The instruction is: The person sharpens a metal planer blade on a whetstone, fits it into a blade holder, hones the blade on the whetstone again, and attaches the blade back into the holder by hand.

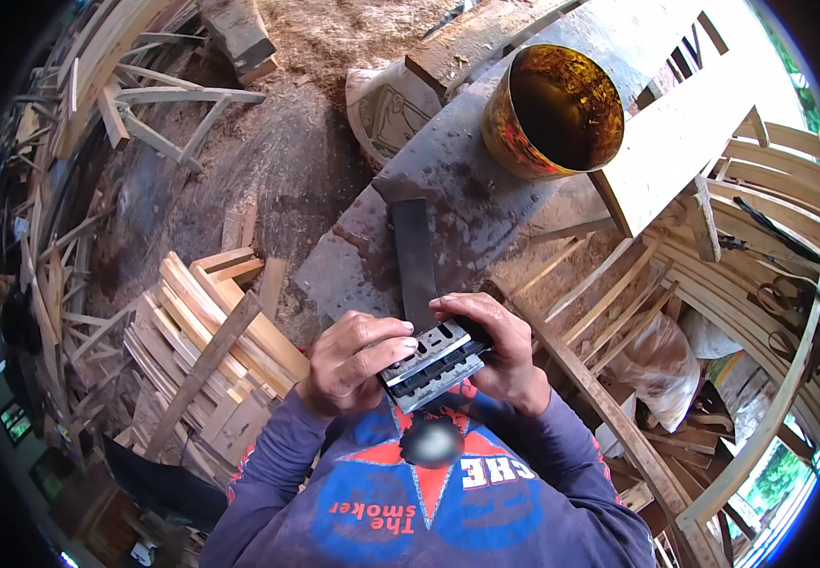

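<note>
My left hand [358, 360] and my right hand [497, 346] grip opposite ends of a slotted metal blade in a block-like holder [433, 362], close to my chest. It looks like a planer blade, with elongated holes along its shiny upper face. My left fingertips press on its top, and my right fingers curl around the other end. Just beyond it, a long dark flat bar, perhaps a sharpening stone [414, 251], lies on the wet grey bench board [353, 248]. Its near end is close to my right thumb.
A stained yellow bucket [504, 133] with dark liquid inside stands on the board ahead to the right. Stacked wood strips [230, 327] lie at the left. Wooden rails [608, 417] and plastic bags [661, 369] are at the right. Sawdust [334, 43] covers the ground ahead.
</note>
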`<state>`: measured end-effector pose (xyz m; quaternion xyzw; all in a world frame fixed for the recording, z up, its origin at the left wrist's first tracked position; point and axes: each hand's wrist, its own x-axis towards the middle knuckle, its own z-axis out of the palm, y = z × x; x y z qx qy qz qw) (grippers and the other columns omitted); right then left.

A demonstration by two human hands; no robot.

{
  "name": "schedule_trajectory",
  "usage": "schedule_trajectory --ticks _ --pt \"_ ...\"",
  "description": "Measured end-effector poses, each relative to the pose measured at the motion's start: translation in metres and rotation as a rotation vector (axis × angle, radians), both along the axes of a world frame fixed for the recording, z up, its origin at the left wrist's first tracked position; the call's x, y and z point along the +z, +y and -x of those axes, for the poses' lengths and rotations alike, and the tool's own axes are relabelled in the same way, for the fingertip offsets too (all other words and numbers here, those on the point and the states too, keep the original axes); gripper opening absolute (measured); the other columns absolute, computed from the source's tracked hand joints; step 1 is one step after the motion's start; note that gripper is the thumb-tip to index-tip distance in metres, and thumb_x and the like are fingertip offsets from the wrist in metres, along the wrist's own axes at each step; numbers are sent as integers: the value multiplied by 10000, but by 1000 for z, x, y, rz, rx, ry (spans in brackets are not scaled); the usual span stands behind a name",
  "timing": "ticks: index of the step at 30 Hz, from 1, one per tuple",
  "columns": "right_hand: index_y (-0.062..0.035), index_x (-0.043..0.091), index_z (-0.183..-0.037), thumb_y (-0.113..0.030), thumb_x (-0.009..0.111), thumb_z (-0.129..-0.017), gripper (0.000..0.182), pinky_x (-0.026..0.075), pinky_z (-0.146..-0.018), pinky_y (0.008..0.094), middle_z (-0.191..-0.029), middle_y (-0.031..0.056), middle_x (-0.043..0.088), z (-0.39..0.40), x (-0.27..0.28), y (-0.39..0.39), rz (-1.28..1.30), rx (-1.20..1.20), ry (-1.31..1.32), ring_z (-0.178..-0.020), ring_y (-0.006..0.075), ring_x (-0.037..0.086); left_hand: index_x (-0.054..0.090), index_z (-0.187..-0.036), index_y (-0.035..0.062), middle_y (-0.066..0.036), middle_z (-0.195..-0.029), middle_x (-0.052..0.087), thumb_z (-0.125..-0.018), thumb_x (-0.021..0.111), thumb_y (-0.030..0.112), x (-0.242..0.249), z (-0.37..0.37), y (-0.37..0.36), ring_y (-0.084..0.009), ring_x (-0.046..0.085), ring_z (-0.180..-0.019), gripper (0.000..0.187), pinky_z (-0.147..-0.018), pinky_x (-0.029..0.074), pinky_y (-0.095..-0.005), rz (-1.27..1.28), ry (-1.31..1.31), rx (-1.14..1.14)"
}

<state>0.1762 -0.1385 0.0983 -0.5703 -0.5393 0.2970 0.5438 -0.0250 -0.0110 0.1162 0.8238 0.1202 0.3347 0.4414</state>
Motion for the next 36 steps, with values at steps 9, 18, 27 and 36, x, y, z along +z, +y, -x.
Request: schedule_trajectory --ticks 9,18,27,36 --pt "-26 612 -1392 3 837 -719 710 578 -950 431 -1400 215 629 0 -5 8 -89 49 -29 -1203 382 674 680 -1184 57 -156 -1142 743 -859 684 4 1 7 0 -297 753 -975 329 -802 586 -413 35 -25 0" --pt "-211 756 -1265 -126 823 -797 480 597 -848 427 -1345 191 638 -7 -4 -2 -296 82 -460 -1084 335 706 679 -1206 53 -164 -1153 748 -789 662 -15 2 12 -5 -320 754 -994 423 -847 595 -430 67 8 -54" --pt "-131 735 -1236 -120 833 -851 398 606 -831 433 -1287 173 661 -2 -5 -19 -443 -55 -501 -1104 301 682 677 -1199 43 -178 -1121 757 -841 642 0 -1 12 -12 -315 763 -990 362 -813 605 -434 183 -76 -92" --pt "-86 525 -1218 -159 699 -958 322 596 -844 526 -1296 262 652 -5 -14 -23 -493 -8 -314 -1124 409 697 684 -1165 41 -173 -1112 756 -855 658 -17 0 10 -13 -312 764 -951 316 -780 604 -416 200 -93 -66"
